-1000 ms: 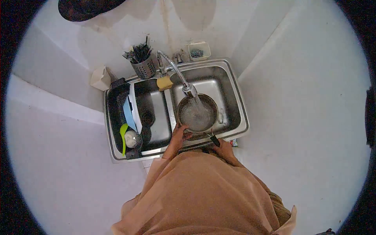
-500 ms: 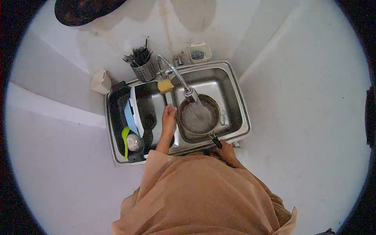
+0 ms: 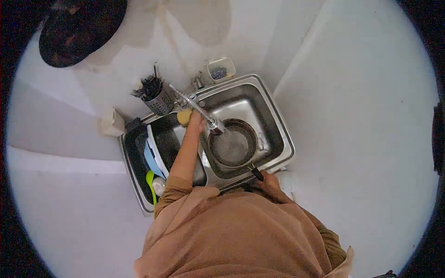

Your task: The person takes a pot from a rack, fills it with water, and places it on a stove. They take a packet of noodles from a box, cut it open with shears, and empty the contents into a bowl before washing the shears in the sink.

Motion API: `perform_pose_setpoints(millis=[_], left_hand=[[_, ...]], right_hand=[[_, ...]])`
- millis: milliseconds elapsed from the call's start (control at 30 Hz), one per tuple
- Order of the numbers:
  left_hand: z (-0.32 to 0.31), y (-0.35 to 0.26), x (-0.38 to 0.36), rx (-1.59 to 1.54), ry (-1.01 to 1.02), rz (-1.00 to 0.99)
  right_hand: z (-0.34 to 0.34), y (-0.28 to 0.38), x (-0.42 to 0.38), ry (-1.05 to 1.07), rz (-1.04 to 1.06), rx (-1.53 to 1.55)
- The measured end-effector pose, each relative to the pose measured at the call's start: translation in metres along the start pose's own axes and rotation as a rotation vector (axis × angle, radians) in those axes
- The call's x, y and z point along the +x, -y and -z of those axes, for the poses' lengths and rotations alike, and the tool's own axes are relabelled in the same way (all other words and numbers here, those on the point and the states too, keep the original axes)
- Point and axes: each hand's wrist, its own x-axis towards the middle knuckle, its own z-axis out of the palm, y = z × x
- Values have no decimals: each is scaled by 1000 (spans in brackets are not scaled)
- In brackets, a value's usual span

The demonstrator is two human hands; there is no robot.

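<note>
L hand (image 3: 199, 121) shot fwd to the sponge (image 3: 184, 117) & tap hose (image 3: 189, 100), couldn't tell its grip! R hand (image 3: 270, 182) was closed round the handle (image 3: 257, 174), pan (image 3: 232, 147) in R basin (image 3: 241, 107) under water (image 3: 226, 137).

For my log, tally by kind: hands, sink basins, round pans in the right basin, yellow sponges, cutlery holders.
Left hand, right hand: 2
Left basin, right basin: 2
Round pan: 1
Yellow sponge: 1
Cutlery holder: 1
Total: 7

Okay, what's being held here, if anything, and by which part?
The right grip holds the pan by its black handle. Whether the left grip, beside the sponge, holds anything cannot be told.
</note>
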Motion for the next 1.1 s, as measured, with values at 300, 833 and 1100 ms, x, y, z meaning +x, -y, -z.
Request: perform_pose_setpoints(millis=[300,833,1100], left_hand=[[13,1,47,-395,89,147],[-33,-59,19,-743,347,-28],[-10,-35,-8,-314,193,-92]], right_hand=[[5,12,5,-4,-64,1],[10,28,-4,-45,37,10],[-31,-6,-19,-209,121,-24]])
